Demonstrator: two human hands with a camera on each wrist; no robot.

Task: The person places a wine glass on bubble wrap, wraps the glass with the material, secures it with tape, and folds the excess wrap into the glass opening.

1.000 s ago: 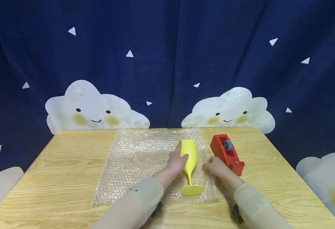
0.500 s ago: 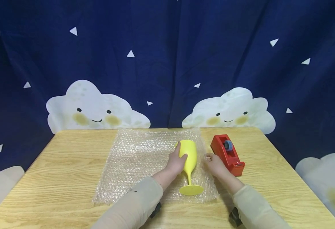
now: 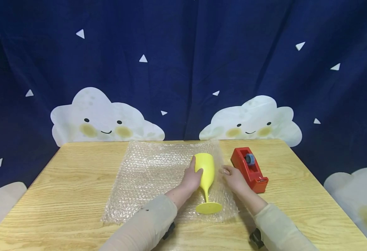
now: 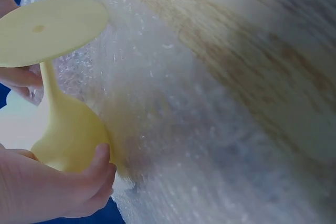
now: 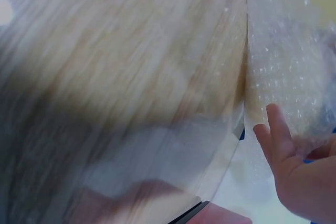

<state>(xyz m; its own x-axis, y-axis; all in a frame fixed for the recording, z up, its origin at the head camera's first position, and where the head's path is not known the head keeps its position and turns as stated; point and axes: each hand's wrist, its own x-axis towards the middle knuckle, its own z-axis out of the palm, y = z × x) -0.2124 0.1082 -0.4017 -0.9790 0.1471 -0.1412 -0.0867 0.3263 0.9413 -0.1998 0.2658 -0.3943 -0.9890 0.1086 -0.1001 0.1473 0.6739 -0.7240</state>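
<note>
Both the yellow goblet [image 3: 206,170] and the left hand [image 3: 192,178] had slid a touch toward nine o'clock since the earlier view, while the right hand [image 3: 235,179] had edged toward twelve. From where I stood, the goblet lay on its side on the bubble wrap [image 3: 152,177], toward the sheet's three o'clock edge, mouth at twelve and foot at six. Left thumb and fingers gripped its bowl, presumably because so round a thing would roll if left alone. Just beyond, the right thumb and forefinger seemed to pinch the wrap's edge, lifting it clear of the table [image 3: 67,184]; two other fingers stood out nearly straight. Perhaps for easy reach, the red tape dispenser [image 3: 249,172] sat just beside that hand, toward one o'clock. Pale-sleeved forearms slanted in, the left from seven o'clock, the right from five, wrists low over the work.
</note>
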